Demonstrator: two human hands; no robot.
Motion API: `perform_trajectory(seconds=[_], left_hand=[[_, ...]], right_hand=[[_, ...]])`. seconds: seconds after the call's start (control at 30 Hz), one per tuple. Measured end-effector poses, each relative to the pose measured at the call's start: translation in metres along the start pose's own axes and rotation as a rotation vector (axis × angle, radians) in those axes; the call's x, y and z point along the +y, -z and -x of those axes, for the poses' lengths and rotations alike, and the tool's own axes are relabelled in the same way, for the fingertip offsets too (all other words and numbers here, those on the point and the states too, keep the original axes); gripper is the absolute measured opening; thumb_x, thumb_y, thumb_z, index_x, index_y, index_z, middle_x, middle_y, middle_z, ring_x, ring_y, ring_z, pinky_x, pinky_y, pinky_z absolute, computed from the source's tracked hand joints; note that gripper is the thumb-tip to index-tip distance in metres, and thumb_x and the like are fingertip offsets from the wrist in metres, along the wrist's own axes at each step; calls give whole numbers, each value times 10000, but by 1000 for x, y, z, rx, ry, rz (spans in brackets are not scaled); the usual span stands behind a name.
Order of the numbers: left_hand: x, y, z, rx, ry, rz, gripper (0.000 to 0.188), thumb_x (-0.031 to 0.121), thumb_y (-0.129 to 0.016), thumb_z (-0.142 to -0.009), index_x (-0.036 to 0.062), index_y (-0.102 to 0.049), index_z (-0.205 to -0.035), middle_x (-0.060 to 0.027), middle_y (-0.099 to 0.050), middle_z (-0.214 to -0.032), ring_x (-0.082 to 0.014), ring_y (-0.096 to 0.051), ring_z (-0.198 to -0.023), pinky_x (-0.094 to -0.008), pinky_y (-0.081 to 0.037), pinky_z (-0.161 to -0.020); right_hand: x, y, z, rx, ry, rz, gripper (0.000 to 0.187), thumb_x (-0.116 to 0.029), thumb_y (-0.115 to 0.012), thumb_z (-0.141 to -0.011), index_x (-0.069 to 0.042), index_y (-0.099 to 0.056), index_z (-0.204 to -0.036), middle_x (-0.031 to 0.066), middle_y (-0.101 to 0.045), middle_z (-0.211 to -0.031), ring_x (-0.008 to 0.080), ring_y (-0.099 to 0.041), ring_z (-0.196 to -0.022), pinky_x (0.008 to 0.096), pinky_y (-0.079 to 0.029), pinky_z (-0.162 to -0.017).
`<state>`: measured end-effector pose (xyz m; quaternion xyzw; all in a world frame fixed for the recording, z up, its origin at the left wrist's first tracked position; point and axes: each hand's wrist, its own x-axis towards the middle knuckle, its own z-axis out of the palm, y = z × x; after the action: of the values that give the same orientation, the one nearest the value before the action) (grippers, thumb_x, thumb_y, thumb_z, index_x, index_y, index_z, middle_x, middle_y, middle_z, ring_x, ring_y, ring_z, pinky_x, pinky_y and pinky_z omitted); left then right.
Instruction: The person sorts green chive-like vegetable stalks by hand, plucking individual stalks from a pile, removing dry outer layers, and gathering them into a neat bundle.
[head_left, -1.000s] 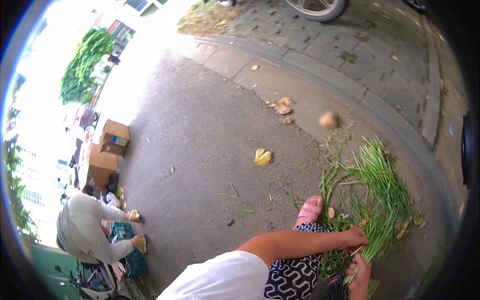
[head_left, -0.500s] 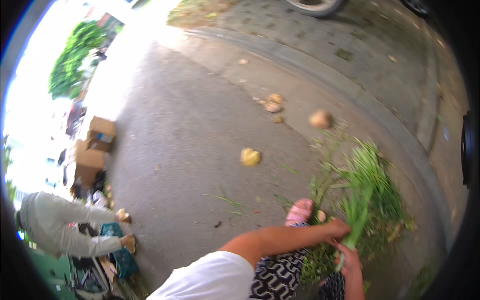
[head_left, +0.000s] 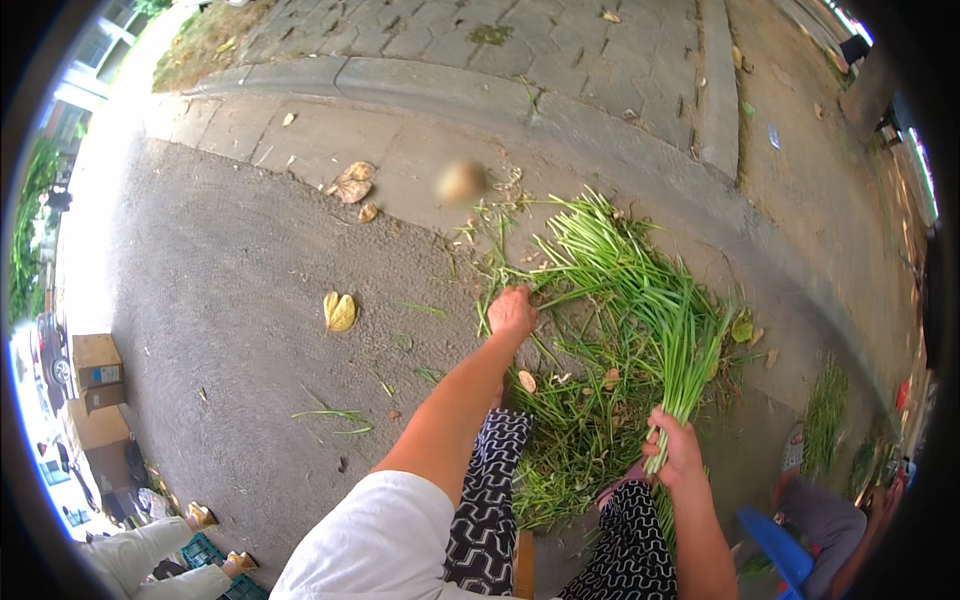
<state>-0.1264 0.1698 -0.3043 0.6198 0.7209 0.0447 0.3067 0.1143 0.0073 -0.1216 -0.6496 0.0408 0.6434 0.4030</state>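
Observation:
My right hand point(head_left: 678, 447) is closed round the pale lower ends of a bunch of long green stalks point(head_left: 690, 362), whose leafy tips fan upward against a larger heap. My left hand point(head_left: 512, 312) is stretched out to the heap's left edge, its fingers curled together beside thin loose stalks; what they hold, if anything, is hidden. The heap of green stalks point(head_left: 600, 240) lies on the ground, with light stems toward the far end. Trimmed leaves and scraps point(head_left: 580, 450) are strewn below it, between my legs and the heap.
A kerb point(head_left: 430, 90) runs along the far side. Dry yellow leaves point(head_left: 340, 311) lie on the asphalt. Cardboard boxes point(head_left: 97, 365) and a person in pale trousers point(head_left: 140, 550) are at left. At lower right a person sits by a blue stool point(head_left: 775, 550); more greens point(head_left: 826, 415) lie nearby.
My hands were together on the bunch; now my left hand has moved away to the heap's left edge, while my right hand keeps the bunch. The view has turned toward the right.

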Motion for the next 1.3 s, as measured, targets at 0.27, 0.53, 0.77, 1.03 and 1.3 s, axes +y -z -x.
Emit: perform_trajectory(seconds=[0.27, 0.53, 0.77, 1.03, 1.3], left_hand=[[-1, -18, -6, -78, -113, -176, 168, 179, -653, -680, 131, -661, -840, -115, -588, -945, -292, -597, -874, -374, -478, -730], [-1, -3, -4, -174, -89, -62, 154, 200, -555, -759, 90, -661, -776, -99, -636, -760, -243, -626, -692, -346, -495, -609], [-6, 70, 82, -723, 317, 1254, 58, 110, -573, -837, 61, -577, -869, -19, -599, -787, -104, -568, -642, -215, -476, -582], [-25, 146, 152, -469, 337, 1602, 33, 126, -555, -863, 105, -580, -867, -17, -609, -798, -102, -556, -635, -238, -471, -579], [-5, 150, 186, -456, 399, 1430, 45, 145, -568, -856, 107, -581, -876, -27, -635, -807, -108, -591, -632, -232, -487, -589]], right_hand=[[5, -33, -24, -91, -32, 17, 175, -114, -630, -781, -64, -513, -901, 24, -500, -762, 82, -470, -558, 222, -369, -406], [27, -45, -61, -145, 159, -410, 156, -121, -621, -782, -84, -515, -889, 12, -522, -750, 118, -521, -637, 254, -423, -457], [91, -92, -70, -107, -34, -731, 94, -85, -600, -787, -60, -509, -790, 46, -544, -743, 148, -554, -640, 277, -515, -606], [112, -127, -32, -426, -225, -840, 111, -108, -611, -812, -80, -504, -823, 6, -535, -704, 81, -505, -557, 208, -406, -448], [104, -153, -8, -519, -140, -574, 124, -131, -631, -801, -90, -520, -840, -1, -522, -700, 83, -504, -582, 204, -416, -471]])
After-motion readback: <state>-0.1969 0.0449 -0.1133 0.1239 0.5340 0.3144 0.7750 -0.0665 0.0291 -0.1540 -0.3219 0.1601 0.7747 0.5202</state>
